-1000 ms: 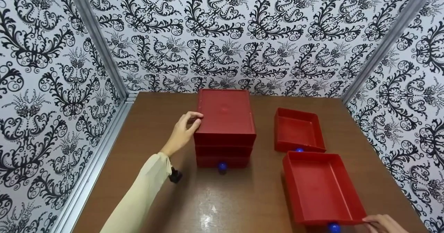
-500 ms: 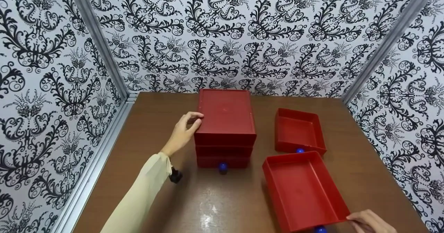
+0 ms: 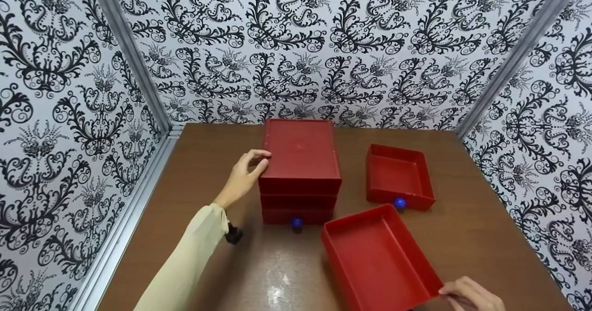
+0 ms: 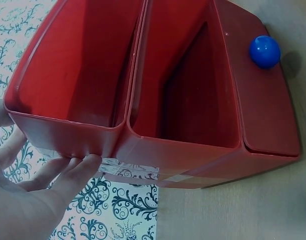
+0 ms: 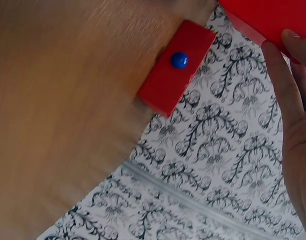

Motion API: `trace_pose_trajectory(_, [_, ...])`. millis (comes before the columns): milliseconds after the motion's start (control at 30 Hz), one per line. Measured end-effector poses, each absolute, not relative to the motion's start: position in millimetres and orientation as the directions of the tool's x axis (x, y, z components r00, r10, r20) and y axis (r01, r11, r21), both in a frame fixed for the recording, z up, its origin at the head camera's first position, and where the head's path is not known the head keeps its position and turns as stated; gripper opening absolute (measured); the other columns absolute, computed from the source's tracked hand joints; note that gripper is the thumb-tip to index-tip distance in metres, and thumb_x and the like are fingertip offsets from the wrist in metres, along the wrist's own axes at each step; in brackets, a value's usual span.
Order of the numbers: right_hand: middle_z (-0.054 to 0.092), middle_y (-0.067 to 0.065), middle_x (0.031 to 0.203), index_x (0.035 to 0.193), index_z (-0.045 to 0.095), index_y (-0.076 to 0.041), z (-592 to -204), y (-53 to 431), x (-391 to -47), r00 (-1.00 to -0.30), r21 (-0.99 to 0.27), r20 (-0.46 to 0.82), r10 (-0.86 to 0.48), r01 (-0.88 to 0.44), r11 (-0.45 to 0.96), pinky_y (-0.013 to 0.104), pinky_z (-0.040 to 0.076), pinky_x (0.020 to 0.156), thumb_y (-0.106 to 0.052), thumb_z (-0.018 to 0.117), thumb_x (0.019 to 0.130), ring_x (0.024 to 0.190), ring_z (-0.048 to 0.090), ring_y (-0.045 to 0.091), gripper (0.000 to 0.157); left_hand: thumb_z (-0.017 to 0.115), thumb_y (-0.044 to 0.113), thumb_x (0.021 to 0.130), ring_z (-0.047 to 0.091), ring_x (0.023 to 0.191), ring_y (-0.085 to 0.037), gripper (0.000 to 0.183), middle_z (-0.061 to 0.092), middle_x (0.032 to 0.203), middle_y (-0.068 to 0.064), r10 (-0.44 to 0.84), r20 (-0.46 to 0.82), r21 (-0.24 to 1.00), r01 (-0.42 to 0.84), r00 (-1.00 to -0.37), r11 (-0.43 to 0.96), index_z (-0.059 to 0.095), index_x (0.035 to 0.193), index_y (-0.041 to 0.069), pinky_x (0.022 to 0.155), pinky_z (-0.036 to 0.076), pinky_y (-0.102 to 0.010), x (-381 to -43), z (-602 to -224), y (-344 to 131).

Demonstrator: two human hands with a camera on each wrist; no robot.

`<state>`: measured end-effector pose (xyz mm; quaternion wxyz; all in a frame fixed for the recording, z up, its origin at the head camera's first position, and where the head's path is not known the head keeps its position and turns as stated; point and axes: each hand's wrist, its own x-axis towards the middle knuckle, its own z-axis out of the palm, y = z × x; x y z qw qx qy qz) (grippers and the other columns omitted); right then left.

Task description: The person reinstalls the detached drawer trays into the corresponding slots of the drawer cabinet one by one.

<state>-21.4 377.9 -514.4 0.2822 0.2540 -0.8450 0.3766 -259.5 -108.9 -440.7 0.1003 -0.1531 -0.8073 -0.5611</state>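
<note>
A red three-tier drawer cabinet (image 3: 300, 153) stands on the table; its upper two slots are vacant and the lowest drawer (image 4: 267, 90), with a blue knob, is in place. My left hand (image 3: 243, 174) rests against the cabinet's upper left side, its fingertips touching the wall in the left wrist view. At the front right, a loose red drawer (image 3: 377, 260) is tilted, and my right hand (image 3: 471, 294) pinches its near right corner between thumb and fingers. That drawer's knob is hidden in the head view. The right wrist view shows only part of the held drawer (image 5: 262, 17).
A second loose red drawer (image 3: 397, 174) with a blue knob lies on the brown table (image 3: 485, 227), right of the cabinet and behind the held drawer. Patterned walls (image 3: 296, 56) and metal frame bars (image 3: 132, 56) bound the table at the back and sides.
The right hand has carried the held drawer leftward toward the cabinet, and the drawer has turned so its far end points more to the left. My left hand and the cabinet stay put.
</note>
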Motion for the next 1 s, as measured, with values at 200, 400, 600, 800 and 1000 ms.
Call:
trace_pose_trajectory(200, [0.062, -0.01, 0.086, 0.09, 0.069, -0.017, -510.0, 363.9, -19.7, -0.797, -0.542, 0.563, -0.22, -0.556, 0.63, 0.003, 0.051, 0.067, 0.023, 0.073, 0.066, 0.076, 0.06, -0.002, 0.048, 0.059, 0.019, 0.1, 0.059, 0.119, -0.026, 0.022, 0.067, 0.123, -0.011, 0.135, 0.335, 0.88, 0.361, -0.933, 0.31, 0.066, 0.119, 0.01, 0.109, 0.045, -0.049, -260.6, -441.0, -108.7])
trace_pose_trajectory(400, [0.06, -0.014, 0.082, 0.086, 0.069, -0.021, -508.9, 349.6, -20.2, -0.86, -0.571, 0.484, -0.163, -0.451, 0.686, 0.002, 0.05, 0.062, 0.024, 0.073, 0.065, 0.072, 0.057, -0.006, 0.049, 0.059, 0.019, 0.099, 0.059, 0.119, -0.026, 0.023, 0.067, 0.124, -0.01, 0.141, 0.331, 0.878, 0.359, -0.933, 0.316, 0.066, 0.12, 0.011, 0.107, 0.047, -0.041, -259.7, -439.8, -109.3])
trace_pose_trajectory(600, [0.064, -0.009, 0.085, 0.088, 0.07, -0.017, -511.7, 343.4, -28.6, -0.788, -0.54, 0.566, -0.242, -0.576, 0.614, 0.004, 0.052, 0.066, 0.027, 0.075, 0.059, 0.077, 0.061, -0.005, 0.053, 0.059, 0.02, 0.1, 0.06, 0.12, -0.025, 0.024, 0.067, 0.126, -0.009, 0.151, 0.318, 0.882, 0.35, -0.936, 0.316, 0.066, 0.121, 0.012, 0.103, 0.049, -0.035, -258.4, -438.3, -109.4])
trace_pose_trajectory(800, [0.065, -0.008, 0.088, 0.088, 0.07, -0.016, -509.2, 337.6, -35.2, -0.77, -0.529, 0.571, -0.283, -0.609, 0.591, 0.004, 0.053, 0.069, 0.027, 0.076, 0.057, 0.081, 0.061, -0.008, 0.053, 0.058, 0.019, 0.1, 0.06, 0.12, -0.027, 0.024, 0.066, 0.126, -0.011, 0.151, 0.319, 0.881, 0.351, -0.936, 0.318, 0.065, 0.121, 0.009, 0.105, 0.049, -0.039, -259.1, -438.1, -108.3])
trace_pose_trajectory(1000, [0.066, 0.0, 0.092, 0.094, 0.07, -0.009, -513.0, 334.3, -50.6, -0.654, -0.481, 0.639, -0.404, -0.75, 0.454, 0.006, 0.054, 0.075, 0.027, 0.073, 0.061, 0.086, 0.064, 0.0, 0.048, 0.058, 0.02, 0.1, 0.059, 0.121, -0.026, 0.024, 0.066, 0.126, -0.011, 0.144, 0.315, 0.883, 0.345, -0.938, 0.319, 0.066, 0.121, 0.01, 0.105, 0.049, -0.039, -259.1, -438.7, -108.6])
